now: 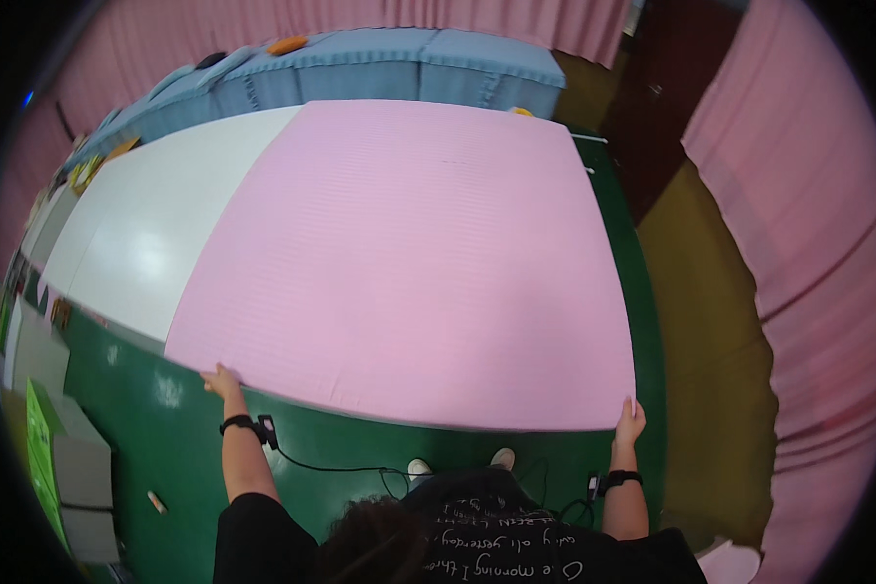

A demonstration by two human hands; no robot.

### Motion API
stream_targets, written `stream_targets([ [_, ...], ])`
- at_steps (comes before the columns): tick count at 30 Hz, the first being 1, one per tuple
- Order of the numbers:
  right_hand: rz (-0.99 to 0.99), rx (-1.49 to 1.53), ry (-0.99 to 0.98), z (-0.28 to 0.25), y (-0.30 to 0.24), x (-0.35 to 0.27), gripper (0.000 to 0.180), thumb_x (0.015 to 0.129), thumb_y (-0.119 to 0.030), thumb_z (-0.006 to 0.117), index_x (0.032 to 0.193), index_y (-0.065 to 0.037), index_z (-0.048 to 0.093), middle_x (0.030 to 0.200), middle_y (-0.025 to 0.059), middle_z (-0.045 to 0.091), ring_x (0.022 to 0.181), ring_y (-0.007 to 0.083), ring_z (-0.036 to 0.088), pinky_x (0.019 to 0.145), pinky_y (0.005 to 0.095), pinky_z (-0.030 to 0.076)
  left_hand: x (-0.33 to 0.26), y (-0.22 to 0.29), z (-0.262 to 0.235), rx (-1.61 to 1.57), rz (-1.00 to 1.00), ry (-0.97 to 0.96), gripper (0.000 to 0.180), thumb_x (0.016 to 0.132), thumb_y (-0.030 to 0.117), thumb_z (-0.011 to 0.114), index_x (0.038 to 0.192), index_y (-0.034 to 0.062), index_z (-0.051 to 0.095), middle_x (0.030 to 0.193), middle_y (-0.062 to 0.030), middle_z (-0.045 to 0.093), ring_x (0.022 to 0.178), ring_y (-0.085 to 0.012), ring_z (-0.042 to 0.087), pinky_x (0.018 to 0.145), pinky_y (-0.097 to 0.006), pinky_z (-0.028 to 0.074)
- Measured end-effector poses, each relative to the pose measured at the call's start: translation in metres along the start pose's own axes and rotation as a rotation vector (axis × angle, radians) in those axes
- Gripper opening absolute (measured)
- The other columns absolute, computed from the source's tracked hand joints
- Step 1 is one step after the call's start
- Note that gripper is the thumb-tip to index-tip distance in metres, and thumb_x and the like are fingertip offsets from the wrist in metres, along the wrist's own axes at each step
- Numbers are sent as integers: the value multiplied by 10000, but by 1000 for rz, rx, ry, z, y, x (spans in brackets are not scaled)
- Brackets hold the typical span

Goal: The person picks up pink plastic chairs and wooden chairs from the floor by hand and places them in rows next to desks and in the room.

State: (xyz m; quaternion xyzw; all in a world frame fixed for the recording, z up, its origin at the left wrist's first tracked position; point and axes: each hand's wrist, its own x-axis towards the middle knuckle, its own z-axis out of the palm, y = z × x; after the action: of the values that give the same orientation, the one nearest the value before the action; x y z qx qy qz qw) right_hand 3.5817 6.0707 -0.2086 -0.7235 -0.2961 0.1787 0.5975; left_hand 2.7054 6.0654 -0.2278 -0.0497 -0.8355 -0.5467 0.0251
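Observation:
A large pink sheet (409,253) lies flat over a green table (165,399), partly covering a white sheet (146,234) on its left. My left hand (221,381) grips the pink sheet's near left corner. At the near right corner, my right hand (631,422) holds the sheet's edge, fingers curled over it. Both wrists wear black bands with thin cables trailing toward my body.
A blue-covered table (399,63) with small items stands at the far end. Pink curtains (808,195) hang on the right and behind. Grey boxes and a green board (44,448) sit at the left. A dark door (667,88) is at the far right.

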Motion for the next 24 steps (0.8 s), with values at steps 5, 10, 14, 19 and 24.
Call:
stream_targets([
  [5,62,-1,43,3,-23,-4,324,802,-172,632,1016,65,576,946,96,606,856,142,549,775,266,438,-30,7,2,-80,-122,38,669,801,326,588,1207,-144,342,1163,-311,461,1039,-355,513,856,-407,440],
  [10,118,110,21,3,3,7,345,772,-197,670,1014,31,579,937,59,600,844,125,540,765,252,434,-161,-22,-27,-227,154,-116,339,872,204,503,1063,-73,457,1064,-192,494,936,-260,488,838,-369,408],
  [14,181,196,-213,-15,1,6,296,814,-200,620,1045,-20,576,949,33,592,843,100,534,742,235,422,-363,6,-47,-324,366,-697,114,845,71,461,760,4,497,708,-31,483,674,-111,440,610,-231,374],
  [19,488,185,-613,-131,-19,49,390,866,-217,539,1202,-47,437,1044,106,584,900,200,600,713,285,477,-581,135,-80,-269,1145,-1156,35,701,14,554,703,30,523,591,-69,482,501,-192,475,489,-286,388],
  [24,487,198,-476,-279,18,102,310,871,-179,506,1146,-37,474,1003,104,597,862,188,603,686,289,478,-740,195,-59,-356,887,-1538,46,789,40,534,787,20,576,545,-31,458,485,-107,436,459,-238,351],
])
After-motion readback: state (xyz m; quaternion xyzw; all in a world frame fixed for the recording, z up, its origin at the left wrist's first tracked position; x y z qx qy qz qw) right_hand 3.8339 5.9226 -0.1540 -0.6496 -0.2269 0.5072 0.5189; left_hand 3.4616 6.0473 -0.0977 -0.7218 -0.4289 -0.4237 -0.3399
